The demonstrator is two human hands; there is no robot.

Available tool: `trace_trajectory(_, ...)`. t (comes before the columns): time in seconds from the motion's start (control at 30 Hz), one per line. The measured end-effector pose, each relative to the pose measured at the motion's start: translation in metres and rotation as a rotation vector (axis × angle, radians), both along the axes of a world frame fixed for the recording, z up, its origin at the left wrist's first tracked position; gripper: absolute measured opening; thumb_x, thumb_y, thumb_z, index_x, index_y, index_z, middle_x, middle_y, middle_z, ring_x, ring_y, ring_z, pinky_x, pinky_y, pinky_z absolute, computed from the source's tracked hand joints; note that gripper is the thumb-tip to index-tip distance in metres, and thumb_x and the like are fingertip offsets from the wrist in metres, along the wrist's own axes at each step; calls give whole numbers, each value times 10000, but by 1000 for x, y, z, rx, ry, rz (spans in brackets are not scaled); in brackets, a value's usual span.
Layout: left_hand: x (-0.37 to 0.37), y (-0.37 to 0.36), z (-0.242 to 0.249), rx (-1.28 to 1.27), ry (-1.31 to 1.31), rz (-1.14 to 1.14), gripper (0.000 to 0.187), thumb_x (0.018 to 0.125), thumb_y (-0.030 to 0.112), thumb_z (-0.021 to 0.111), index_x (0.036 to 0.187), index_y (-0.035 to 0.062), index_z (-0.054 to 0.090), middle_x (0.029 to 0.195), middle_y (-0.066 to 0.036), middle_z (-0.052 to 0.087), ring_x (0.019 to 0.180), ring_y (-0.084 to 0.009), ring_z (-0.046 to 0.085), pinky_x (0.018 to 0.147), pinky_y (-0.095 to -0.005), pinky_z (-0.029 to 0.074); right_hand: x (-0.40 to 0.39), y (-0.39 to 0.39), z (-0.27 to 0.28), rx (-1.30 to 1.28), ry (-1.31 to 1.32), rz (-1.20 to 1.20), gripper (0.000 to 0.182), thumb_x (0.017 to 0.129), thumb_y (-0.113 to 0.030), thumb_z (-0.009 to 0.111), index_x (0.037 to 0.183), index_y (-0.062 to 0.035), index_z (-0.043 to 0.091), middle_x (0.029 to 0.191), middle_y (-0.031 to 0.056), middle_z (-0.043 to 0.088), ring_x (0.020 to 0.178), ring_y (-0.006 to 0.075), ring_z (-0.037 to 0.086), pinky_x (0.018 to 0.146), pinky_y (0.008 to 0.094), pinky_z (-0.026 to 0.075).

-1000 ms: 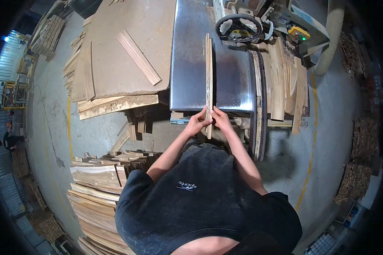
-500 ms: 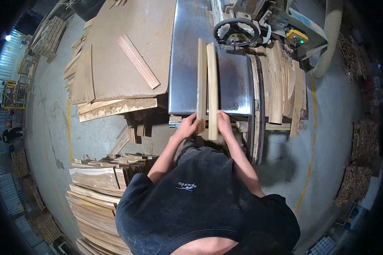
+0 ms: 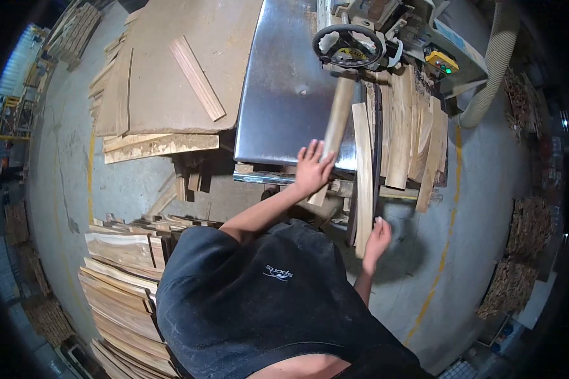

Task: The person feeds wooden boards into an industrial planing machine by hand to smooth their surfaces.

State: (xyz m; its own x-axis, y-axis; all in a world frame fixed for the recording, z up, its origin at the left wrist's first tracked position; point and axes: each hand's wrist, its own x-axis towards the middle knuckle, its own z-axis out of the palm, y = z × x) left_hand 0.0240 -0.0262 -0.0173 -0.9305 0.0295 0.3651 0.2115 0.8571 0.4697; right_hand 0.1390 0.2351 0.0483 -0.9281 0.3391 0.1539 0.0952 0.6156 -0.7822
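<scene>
My left hand rests with its fingers spread on the near part of a wooden strip. That strip lies across the metal machine table; its far end reaches beneath the machine head with a black handwheel. A second, paler wooden strip lies to the right, along a dark-edged curved piece. My right hand is beside this strip's near end, fingers loosely bent and apart from it, with nothing visible in them.
A brown board at the left carries a reddish strip. Boards lie right of the metal table. Stacked planks stand at the lower left. A yellow control box and a ribbed hose are at the upper right.
The two strips, held side by side before, are now apart. One has moved forward under the machine head; the other lies to the right. My right hand has let go and moved back rightward.
</scene>
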Motion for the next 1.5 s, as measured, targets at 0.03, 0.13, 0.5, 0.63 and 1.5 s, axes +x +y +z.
trace_trajectory(0.03, -4, 17, 2, 57, 9, -18, 387, 933, 343, 551, 1264, 165, 641, 1429, -261, 450, 1373, -382, 381, 1101, -550, 243, 12, 8, -23, -85, -55, -95, 205, 956, -155, 597, 969, 41, 655, 791, 122, 601, 724, 229, 560, 687, 351, 457)
trace_trajectory(0.13, -29, 60, 1, 70, -52, 44, 392, 906, 307, 551, 1247, 140, 646, 1451, -265, 419, 1383, -383, 362, 1103, -548, 237, 14, -4, -8, 141, -104, -137, 199, 951, -151, 598, 1030, 20, 661, 987, 170, 610, 892, 316, 602, 801, 378, 480)
trace_trajectory(0.5, -184, 67, -9, 61, 4, 308, 378, 955, 239, 484, 1310, 149, 577, 1438, -194, 465, 1373, -336, 382, 1090, -516, 257, -33, -69, -10, 503, -125, 115, 467, 750, -231, 790, 1133, -14, 633, 1356, 141, 487, 1282, 395, 393, 1028, 545, 328)
trace_trajectory(0.63, -204, 65, -11, 42, -22, 300, 371, 951, 220, 494, 1305, 147, 579, 1455, -197, 444, 1390, -331, 355, 1109, -496, 236, -41, -61, -1, 285, -94, 150, 309, 768, -168, 759, 1031, -20, 694, 1333, 142, 538, 1297, 397, 405, 1058, 526, 322)
trace_trajectory(1.5, -24, -130, 18, 7, 2, 290, 439, 727, 221, 750, 1144, 118, 658, 1277, -241, 512, 1031, -419, 490, 906, -468, 438, -53, -56, 2, 133, -186, 42, 409, 910, -281, 670, 1162, 39, 638, 1348, 247, 509, 1239, 374, 510, 1017, 394, 414)
